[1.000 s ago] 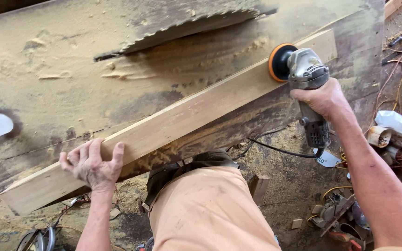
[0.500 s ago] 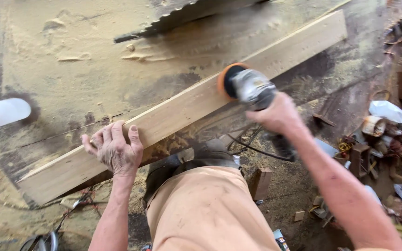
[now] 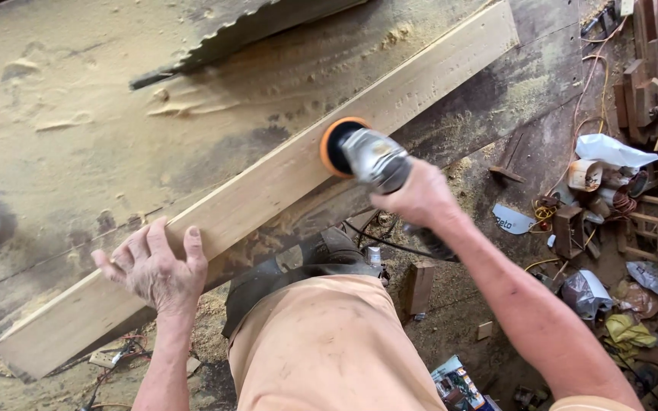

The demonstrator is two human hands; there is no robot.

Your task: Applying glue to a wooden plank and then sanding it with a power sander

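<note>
Across a sawdust-covered wooden bench [image 3: 78, 152], a long pale timber plank [image 3: 268, 190] lies on the slant, its near end low at the left and its far end high at the right. A toothed grey circular saw blade [image 3: 253, 27] juts up from the bench just beyond it. A person in a peach shirt stands at the near edge and is sanding the plank's face, judging by the tool's place about midway along the board. The right hand [image 3: 420, 199] is wrapped tight around a silver handheld power sander with an orange-rimmed black disc [image 3: 363, 156], the disc pressed to the plank's top. The left hand [image 3: 158, 266] rests open, fingers spread, flat on the lower end of the plank and steadies it. A black cord [image 3: 382, 243] trails from the tool down past the bench edge. Scrap wood, cable and rags [image 3: 618, 190] litter the floor at the right. The next pass appears to call for steady downward pressure from the left hand and a level disc, lest the board shift or gouge.
</note>
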